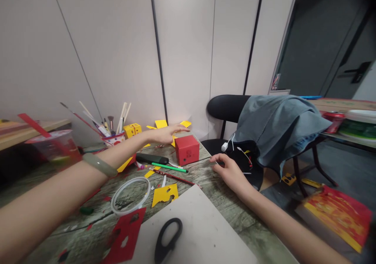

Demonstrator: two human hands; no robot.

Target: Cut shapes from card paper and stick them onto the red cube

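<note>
My left hand reaches across the table, its fingers stretched out just behind and above a red paper box. It appears to hold nothing. My right hand rests near the table's right edge with its fingers bent. A thin dark line runs from the box's foot to those fingertips; whether they grip it is too fine to make out. In front of the box lie a green pen, a dark red patterned pencil and a black-handled tool.
Scissors lie on a white board in front. Tape, red paper and yellow scraps are left of it. A brush cup and yellow box stand behind. A chair with a grey cloth is right.
</note>
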